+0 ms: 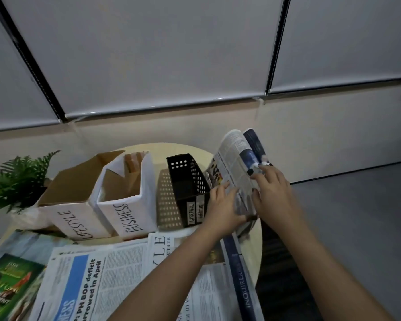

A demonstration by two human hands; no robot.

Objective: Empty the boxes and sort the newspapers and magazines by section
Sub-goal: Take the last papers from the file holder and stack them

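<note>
A folded bundle of newspapers (235, 158) stands on edge at the right of the round table (256, 242), just right of a black perforated bin (183, 179). My left hand (221, 205) lies against the bundle's near left face, fingers spread. My right hand (272, 188) grips its right side, fingertips on the blue cover. A cardboard box marked LIFESTYLE (72, 200) and a white box marked BUSINESS (127, 198) stand left of the bin; both look empty. Loose newspapers (95, 279) and a green magazine (7, 288) lie spread at the front.
A green fern (16, 179) stands at the table's back left, beside the LIFESTYLE box. An INQUIRER paper (241, 281) hangs near the table's right edge. Behind the table a pale wall (310, 135) runs under grey roller blinds. Grey floor (357, 228) lies to the right.
</note>
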